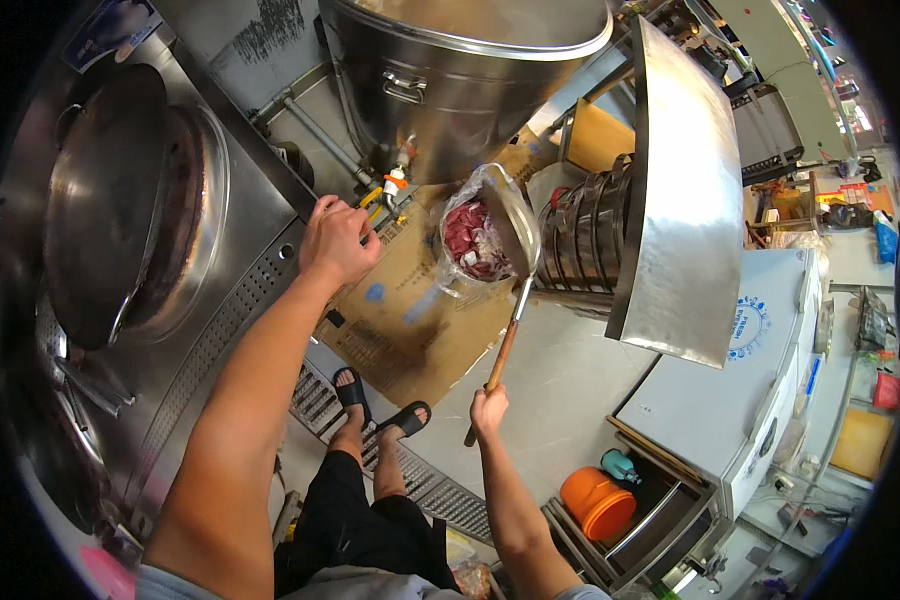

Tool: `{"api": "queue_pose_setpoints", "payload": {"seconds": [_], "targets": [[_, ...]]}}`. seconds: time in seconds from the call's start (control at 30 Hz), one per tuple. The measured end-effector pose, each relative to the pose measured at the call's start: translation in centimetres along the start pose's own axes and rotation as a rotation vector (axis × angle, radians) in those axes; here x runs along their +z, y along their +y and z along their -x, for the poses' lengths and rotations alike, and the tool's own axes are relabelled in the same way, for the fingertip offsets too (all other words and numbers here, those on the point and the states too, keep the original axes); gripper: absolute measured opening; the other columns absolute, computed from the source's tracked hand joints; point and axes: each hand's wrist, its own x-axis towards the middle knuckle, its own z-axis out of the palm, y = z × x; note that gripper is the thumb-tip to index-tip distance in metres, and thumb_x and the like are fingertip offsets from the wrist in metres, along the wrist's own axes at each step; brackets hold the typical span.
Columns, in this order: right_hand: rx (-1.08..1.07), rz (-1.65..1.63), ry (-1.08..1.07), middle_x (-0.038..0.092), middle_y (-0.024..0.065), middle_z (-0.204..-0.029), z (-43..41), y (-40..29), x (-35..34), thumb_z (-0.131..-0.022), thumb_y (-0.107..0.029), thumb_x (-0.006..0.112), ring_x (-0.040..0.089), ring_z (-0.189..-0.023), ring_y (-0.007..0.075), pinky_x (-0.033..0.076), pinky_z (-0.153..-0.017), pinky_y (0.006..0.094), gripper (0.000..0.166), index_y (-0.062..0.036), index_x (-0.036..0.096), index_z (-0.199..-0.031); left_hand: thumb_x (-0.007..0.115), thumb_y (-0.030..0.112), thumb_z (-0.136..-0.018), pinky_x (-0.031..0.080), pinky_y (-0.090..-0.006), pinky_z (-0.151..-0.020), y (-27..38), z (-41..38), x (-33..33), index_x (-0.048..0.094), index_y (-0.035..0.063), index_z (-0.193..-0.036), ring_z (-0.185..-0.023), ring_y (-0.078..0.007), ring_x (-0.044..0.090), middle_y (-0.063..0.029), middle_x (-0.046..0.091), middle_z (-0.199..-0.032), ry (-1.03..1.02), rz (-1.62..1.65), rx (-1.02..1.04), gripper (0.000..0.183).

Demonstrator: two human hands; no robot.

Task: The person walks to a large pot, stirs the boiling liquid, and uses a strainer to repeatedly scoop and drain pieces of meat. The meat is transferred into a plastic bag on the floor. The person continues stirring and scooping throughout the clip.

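Note:
My right hand is closed around the wooden handle of a long metal ladle. The ladle's bowl is tilted over the right part of a clear plastic bag that lines a round container, whose walls are mostly hidden. Pieces of raw red meat with paler bits show inside the bag. My left hand is raised near the stove's edge with bent fingers, and nothing shows in it. Yellow and orange valve handles are just beyond its fingers; whether it touches the yellow one, I cannot tell.
A large steel pot with liquid stands ahead. Left is a steel stove with a dark wok. Flattened cardboard covers the floor. Right are stacked metal rings, a steel sheet, a white chest freezer and an orange bucket.

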Motion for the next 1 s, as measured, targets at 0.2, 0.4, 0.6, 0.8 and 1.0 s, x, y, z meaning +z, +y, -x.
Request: {"api": "queue_pose_setpoints", "payload": {"seconds": [0.2,0.4,0.6,0.8,1.0], "targets": [[0.006,-0.068,-0.009,0.064,0.0285,-0.077,2.1,-2.1,-0.3,-0.081,-0.009,0.061,0.063,-0.075,0.0487,0.049,-0.069,0.0538,0.021,0.0055,0.054,-0.096,0.067,0.015,-0.077,0.041,-0.0426,-0.104,-0.7,0.2,0.5,0.055,0.0065,-0.066,-0.081,-0.0278,0.06,-0.0099,0.06,-0.07,0.069,0.015,0.042,0.018],[0.009,-0.01,-0.011,0.064,0.0309,-0.08,0.7,-2.0,0.0,-0.082,-0.006,0.059,0.063,-0.079,0.0514,0.049,-0.071,0.0545,0.02,0.0062,0.053,-0.096,0.064,0.019,-0.078,0.039,-0.0412,-0.106,-0.1,-0.1,0.0,0.06,0.0058,-0.068,-0.084,-0.0281,0.061,-0.0122,0.062,-0.072,0.014,0.015,0.013,0.017],[0.05,0.016,-0.052,0.064,0.0313,-0.079,1.1,-1.7,0.3,-0.081,-0.006,0.06,0.063,-0.08,0.0516,0.049,-0.071,0.0552,0.022,0.0064,0.051,-0.096,0.064,0.019,-0.078,0.038,-0.041,-0.106,-0.1,-0.5,-0.1,0.06,0.0057,-0.069,-0.084,-0.0273,0.061,-0.012,0.062,-0.072,0.001,-0.007,0.029,0.017],[0.034,-0.044,0.013,0.064,0.0318,-0.079,2.0,-2.9,-0.1,-0.08,-0.006,0.061,0.064,-0.08,0.0511,0.05,-0.071,0.0556,0.023,0.0064,0.051,-0.096,0.066,0.015,-0.077,0.039,-0.0427,-0.106,-0.4,0.2,0.0,0.056,0.0059,-0.067,-0.082,-0.0279,0.06,-0.0104,0.059,-0.071,0.026,0.003,0.034,0.016],[0.129,0.005,-0.035,0.064,0.0316,-0.079,0.6,-1.1,0.6,-0.078,-0.008,0.064,0.064,-0.081,0.051,0.051,-0.072,0.0541,0.023,0.0057,0.055,-0.094,0.065,0.017,-0.079,0.039,-0.0429,-0.106,0.0,-0.2,-0.1,0.057,0.0061,-0.068,-0.083,-0.0277,0.061,-0.0102,0.059,-0.07,0.026,0.006,0.042,0.018]]}}
